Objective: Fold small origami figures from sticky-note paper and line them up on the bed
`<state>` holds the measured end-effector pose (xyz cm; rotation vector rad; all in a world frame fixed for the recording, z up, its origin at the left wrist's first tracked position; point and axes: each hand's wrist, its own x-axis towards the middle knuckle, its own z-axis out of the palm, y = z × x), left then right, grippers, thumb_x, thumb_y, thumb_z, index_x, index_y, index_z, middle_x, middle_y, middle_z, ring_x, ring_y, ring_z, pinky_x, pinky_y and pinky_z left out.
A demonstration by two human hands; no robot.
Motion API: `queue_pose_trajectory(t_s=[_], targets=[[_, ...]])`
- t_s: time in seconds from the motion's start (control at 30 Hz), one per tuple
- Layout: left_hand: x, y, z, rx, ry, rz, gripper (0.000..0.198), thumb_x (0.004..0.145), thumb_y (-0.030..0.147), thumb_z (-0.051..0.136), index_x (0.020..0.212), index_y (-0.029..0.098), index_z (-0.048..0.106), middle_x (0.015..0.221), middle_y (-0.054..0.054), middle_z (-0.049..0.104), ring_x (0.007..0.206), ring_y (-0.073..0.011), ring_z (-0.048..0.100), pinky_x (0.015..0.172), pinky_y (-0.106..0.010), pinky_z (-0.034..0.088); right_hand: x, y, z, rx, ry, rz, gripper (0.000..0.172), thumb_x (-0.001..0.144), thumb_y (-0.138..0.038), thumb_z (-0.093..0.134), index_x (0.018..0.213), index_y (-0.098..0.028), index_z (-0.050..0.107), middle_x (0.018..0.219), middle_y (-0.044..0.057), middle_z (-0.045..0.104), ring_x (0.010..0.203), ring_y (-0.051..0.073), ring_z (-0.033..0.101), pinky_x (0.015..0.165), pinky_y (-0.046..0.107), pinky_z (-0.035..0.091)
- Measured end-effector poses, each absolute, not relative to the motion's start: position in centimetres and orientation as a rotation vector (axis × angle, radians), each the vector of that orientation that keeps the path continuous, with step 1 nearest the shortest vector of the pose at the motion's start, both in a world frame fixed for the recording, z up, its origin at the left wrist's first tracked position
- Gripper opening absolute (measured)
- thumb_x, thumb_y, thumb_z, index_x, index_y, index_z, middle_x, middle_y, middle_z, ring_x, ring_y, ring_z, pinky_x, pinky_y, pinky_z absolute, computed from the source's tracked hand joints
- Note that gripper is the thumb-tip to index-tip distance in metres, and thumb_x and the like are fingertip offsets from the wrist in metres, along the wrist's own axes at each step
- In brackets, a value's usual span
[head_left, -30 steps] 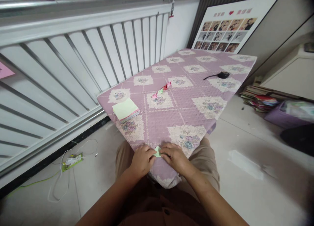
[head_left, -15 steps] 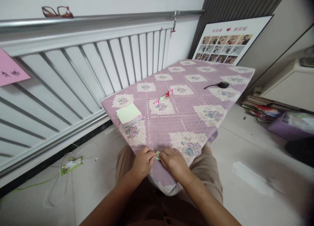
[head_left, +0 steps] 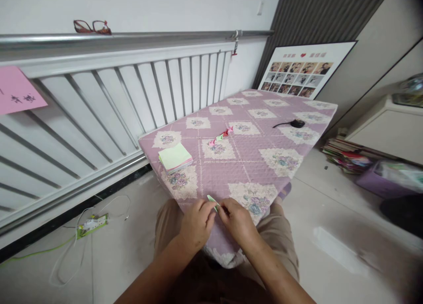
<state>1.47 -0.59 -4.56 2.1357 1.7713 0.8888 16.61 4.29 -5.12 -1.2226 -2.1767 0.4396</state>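
Between my hands, near the table's front corner, is a small folded piece of light green paper (head_left: 212, 201). My left hand (head_left: 197, 222) pinches it from the left, fingers closed. My right hand (head_left: 237, 220) grips its right side, and the fingers cover part of the paper. A stack of square coloured paper (head_left: 175, 157), light green on top, lies on the left of the table beyond my left hand. Farther in, a short row of small folded paper pieces (head_left: 220, 137) in pink, green and red lies on the cloth.
A purple flowered quilted cloth covers the table (head_left: 246, 165). A black object with a thin tail (head_left: 297, 123) lies toward its far right. A white radiator (head_left: 99, 114) borders the left, with glasses (head_left: 92, 27) on the pipe above. A power strip (head_left: 92, 225) lies on the floor.
The green paper has turned from lying flat between my fingers to a raised, slanted position. My hands have shifted around it. The whole view has tilted slightly upward.
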Motion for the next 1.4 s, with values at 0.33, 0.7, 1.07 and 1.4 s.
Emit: queue_pose_trajectory(t_s=[0.33, 0.7, 1.07, 1.4], targets=[[1.5, -0.3, -3.6, 2.416, 1.837, 0.31, 0.017, 0.094, 0.026, 0.044, 0.098, 0.02, 0.06, 0.095, -0.006, 0.057, 0.089, -0.0216, 0.055, 0.079, -0.036, 0.047, 16.2, 3.5, -5.0, -1.332, -1.956, 0.708, 0.014, 0.083, -0.027, 0.047, 0.071, -0.022, 0.052, 0.06, -0.003, 0.054, 0.054, 0.013, 0.051, 0.055, 0.024, 0.038], [1.2, -0.3, -3.3, 2.55, 1.753, 0.185, 0.022, 0.096, 0.025, 0.039, 0.098, 0.022, 0.06, 0.098, -0.004, 0.057, 0.086, -0.0195, 0.053, 0.072, -0.029, 0.042, 16.6, 3.4, -4.2, -1.334, -1.914, 0.737, 0.014, 0.08, -0.029, 0.049, 0.068, -0.022, 0.048, 0.057, -0.005, 0.049, 0.053, 0.012, 0.048, 0.053, 0.023, 0.037], [-0.3, 0.0, -2.1, 2.617, 1.599, 0.173, 0.022, 0.095, 0.027, 0.042, 0.091, 0.02, 0.062, 0.094, -0.004, 0.058, 0.084, -0.0197, 0.052, 0.074, -0.031, 0.041, 17.0, 3.7, -4.1, -1.212, -2.093, 0.599, 0.005, 0.082, -0.022, 0.044, 0.086, -0.023, 0.047, 0.074, 0.0, 0.057, 0.067, 0.016, 0.058, 0.063, 0.027, 0.043], [-1.1, -0.2, -1.2, 2.576, 1.545, 0.232, 0.02, 0.094, 0.026, 0.041, 0.088, 0.02, 0.06, 0.096, -0.002, 0.058, 0.087, -0.0175, 0.053, 0.077, -0.029, 0.042, 17.4, 3.5, -2.8, -1.185, -2.157, 0.801, 0.01, 0.081, -0.016, 0.044, 0.087, -0.024, 0.044, 0.071, -0.003, 0.055, 0.063, 0.013, 0.056, 0.06, 0.024, 0.041]])
